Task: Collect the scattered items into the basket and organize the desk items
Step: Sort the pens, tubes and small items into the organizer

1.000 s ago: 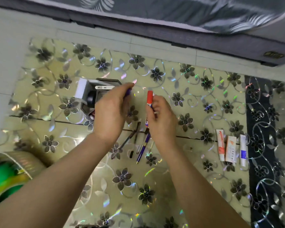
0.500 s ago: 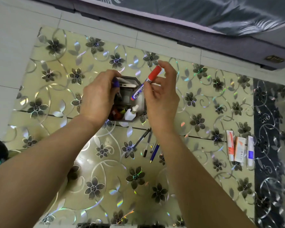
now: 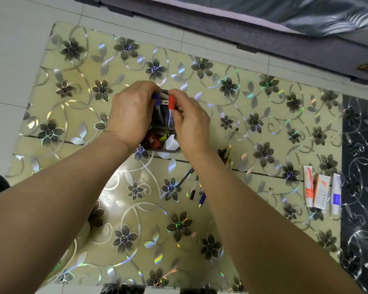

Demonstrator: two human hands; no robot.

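A small dark organizer basket [image 3: 160,148] stands on the flower-patterned table, mostly hidden under both hands. My left hand [image 3: 132,112] holds a blue-capped marker [image 3: 156,98] upright in the basket's rear compartment. Beside it, my right hand [image 3: 190,122] pinches a red-capped marker [image 3: 171,103], its lower end down inside the same compartment. The front compartment holds small red, yellow and white items. Several pens [image 3: 197,189] lie loose on the table near my right forearm.
Three flat tubes or boxes [image 3: 322,189] lie side by side at the right, next to a dark patterned strip [image 3: 361,166]. A small pencil-like item [image 3: 228,154] lies right of the basket. A grey bed frame [image 3: 242,30] runs along the far side beyond the tiled floor.
The red-capped marker, tilted above the basket half a second ago, now stands upright with its tip inside. Both hands have closed in over the rear compartment. The view shifted.
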